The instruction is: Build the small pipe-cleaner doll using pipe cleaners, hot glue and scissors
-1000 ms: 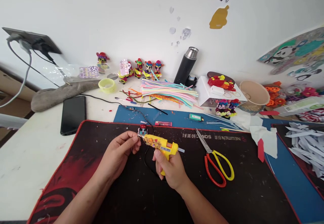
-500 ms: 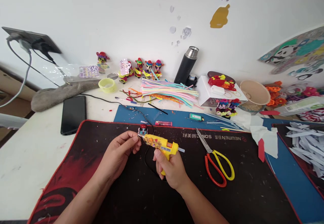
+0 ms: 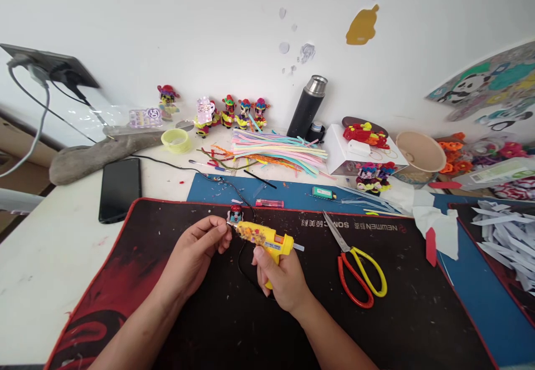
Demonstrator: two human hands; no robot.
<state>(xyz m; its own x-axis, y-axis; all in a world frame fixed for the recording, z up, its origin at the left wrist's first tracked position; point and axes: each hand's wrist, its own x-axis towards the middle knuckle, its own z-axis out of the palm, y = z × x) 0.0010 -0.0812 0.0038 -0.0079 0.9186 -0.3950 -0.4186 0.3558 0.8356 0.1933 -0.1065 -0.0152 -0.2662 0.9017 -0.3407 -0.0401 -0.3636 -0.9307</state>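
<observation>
My right hand (image 3: 280, 278) is wrapped round the handle of a yellow hot glue gun (image 3: 261, 239), whose nozzle points left. A translucent glue stick (image 3: 298, 247) juts from its back end. My left hand (image 3: 209, 239) is closed in a pinch right at the nozzle tip; whatever lies between its fingertips is too small and hidden to name. Just behind the nozzle is a small figure's head (image 3: 236, 213) with a red top and a blue face. Scissors (image 3: 353, 269) with one red and one yellow handle lie on the black mat (image 3: 317, 325), right of my right hand.
Behind the mat lie a pink lighter (image 3: 270, 203), a bundle of pastel pipe cleaners (image 3: 280, 150) and several finished figures (image 3: 244, 115). A black flask (image 3: 307, 108) stands by the wall. A phone (image 3: 120, 190) lies at left, white paper strips (image 3: 507, 242) at right. The gun's cord (image 3: 244, 261) crosses the mat.
Both hands and the glue gun keep almost the same pose, nozzle at the left fingertips. The whole view has shifted very slightly.
</observation>
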